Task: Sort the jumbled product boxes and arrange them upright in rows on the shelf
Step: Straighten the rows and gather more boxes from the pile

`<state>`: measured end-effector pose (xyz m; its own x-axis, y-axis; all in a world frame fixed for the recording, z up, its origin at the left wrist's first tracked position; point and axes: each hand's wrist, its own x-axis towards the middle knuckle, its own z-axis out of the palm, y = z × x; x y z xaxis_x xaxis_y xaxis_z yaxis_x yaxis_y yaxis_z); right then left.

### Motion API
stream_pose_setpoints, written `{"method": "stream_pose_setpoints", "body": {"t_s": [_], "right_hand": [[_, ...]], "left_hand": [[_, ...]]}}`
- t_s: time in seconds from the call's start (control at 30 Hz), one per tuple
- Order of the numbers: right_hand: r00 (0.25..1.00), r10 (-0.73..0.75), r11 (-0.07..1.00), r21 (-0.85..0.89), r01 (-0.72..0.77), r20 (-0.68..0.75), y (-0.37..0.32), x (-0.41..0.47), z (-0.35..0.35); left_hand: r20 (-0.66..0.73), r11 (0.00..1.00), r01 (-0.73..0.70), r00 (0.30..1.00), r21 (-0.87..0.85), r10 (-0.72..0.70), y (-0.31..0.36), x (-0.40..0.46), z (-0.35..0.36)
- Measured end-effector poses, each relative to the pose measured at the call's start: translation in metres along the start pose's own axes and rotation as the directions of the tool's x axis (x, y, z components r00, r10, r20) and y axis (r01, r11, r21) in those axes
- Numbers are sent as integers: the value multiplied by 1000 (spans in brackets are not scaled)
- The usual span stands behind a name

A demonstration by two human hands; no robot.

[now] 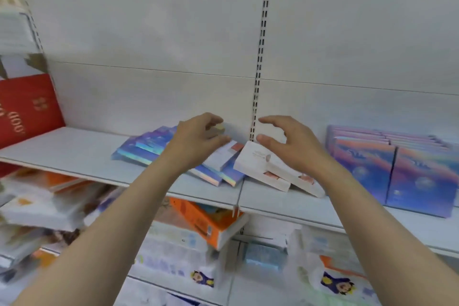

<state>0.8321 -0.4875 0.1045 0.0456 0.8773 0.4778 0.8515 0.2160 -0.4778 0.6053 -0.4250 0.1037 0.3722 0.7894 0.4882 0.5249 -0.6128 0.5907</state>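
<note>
A: Obs. Jumbled pile sits mid-shelf: blue holographic boxes [149, 149] lying flat and fanned out, white boxes [268, 169] lying askew just right of them, touching. Already upright: purple boxes [397, 171] in rows at the right end of the shelf [74, 154].

B: Hands?

A: Left hand [198, 139] is over the blue stack, fingers curled; a small pale corner shows at its fingertips, but I cannot tell whether it grips that or only touches it. Right hand [293, 146] hovers above the white boxes, fingers spread and relaxed, holding nothing.

B: Risks?

A: Judgement: the white boxes lie close to the front lip of the shelf. A sideways pull on the blue stack could nudge them off, onto the orange box [206, 221] on the shelf below. The glossy blue boxes overlap loosely, so lifting one from the middle may let the rest slide.

B: Room to work?

A: Plenty leftward: bare shelf between the blue boxes and the red box [27, 107]. Right side is tighter, with a narrow gap before the purple rows. Back panel [149, 32] is bare overhead, so lifting is unobstructed.
</note>
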Motion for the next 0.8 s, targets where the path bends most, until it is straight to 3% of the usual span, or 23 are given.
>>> {"method": "stream_pose_setpoints", "body": {"t_s": [0.33, 0.67, 0.8], "right_hand": [[977, 85, 992, 71, -101, 195, -19, 6, 115], [975, 192, 971, 123, -205, 107, 1, 130, 176], [973, 152, 982, 84, -168, 173, 6, 172, 200]], "left_hand": [[43, 990, 137, 990, -16, -136, -109, -25, -21], [29, 967, 219, 976, -128, -217, -194, 65, -18], [68, 934, 308, 951, -182, -301, -219, 113, -11]]}}
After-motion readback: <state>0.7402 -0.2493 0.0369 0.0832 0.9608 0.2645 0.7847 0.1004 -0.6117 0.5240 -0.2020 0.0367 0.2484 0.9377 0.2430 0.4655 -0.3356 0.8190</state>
